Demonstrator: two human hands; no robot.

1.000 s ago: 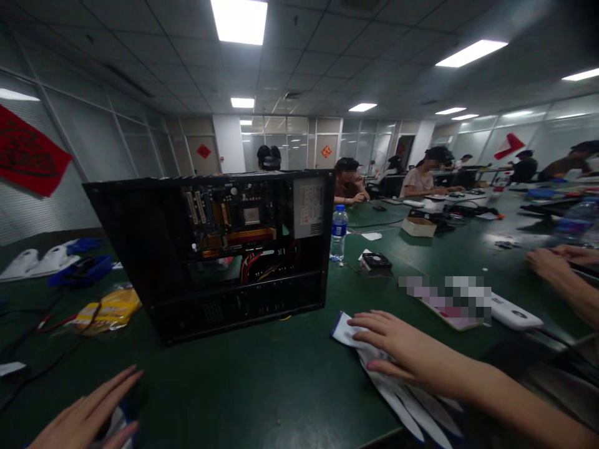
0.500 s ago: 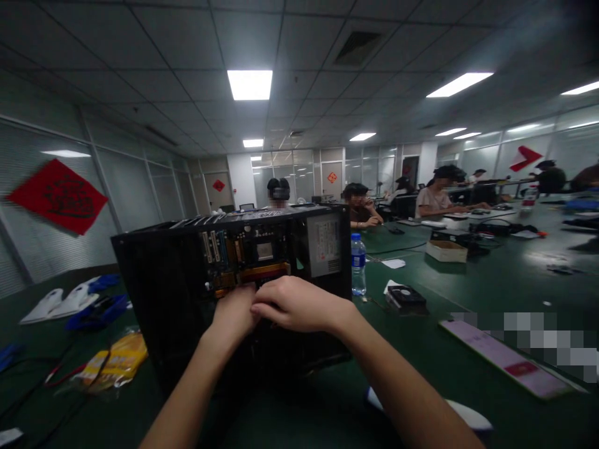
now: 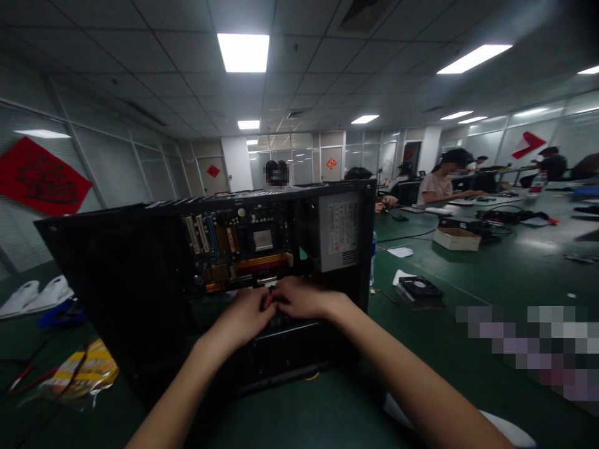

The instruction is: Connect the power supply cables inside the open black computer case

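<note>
An open black computer case [image 3: 299,358] stands in front of me, showing a motherboard [image 3: 224,265] and a silver power supply [image 3: 344,240] at its upper right. Both of my hands are inside the case, just below the motherboard's lower edge. My left hand [image 3: 248,317] is closed, its thumb and fingers pinched by a small reddish bit. Right beside it, my right hand [image 3: 304,299] has its fingers curled in and is a little blurred. What either hand grips is too small and hidden to name.
To the right lie a cooling fan [image 3: 420,290] and an open box [image 3: 456,239]. A bottle [image 3: 373,262] stands half hidden behind the case. On the left are a yellow packet [image 3: 88,371], cables and white slippers [image 3: 44,293]. A co-worker [image 3: 444,181] sits across the table.
The case appears larger and closer. My hands have shifted slightly down and right against the motherboard; the left hand, formerly partly behind the right, now shows its fingers meeting the right's.
</note>
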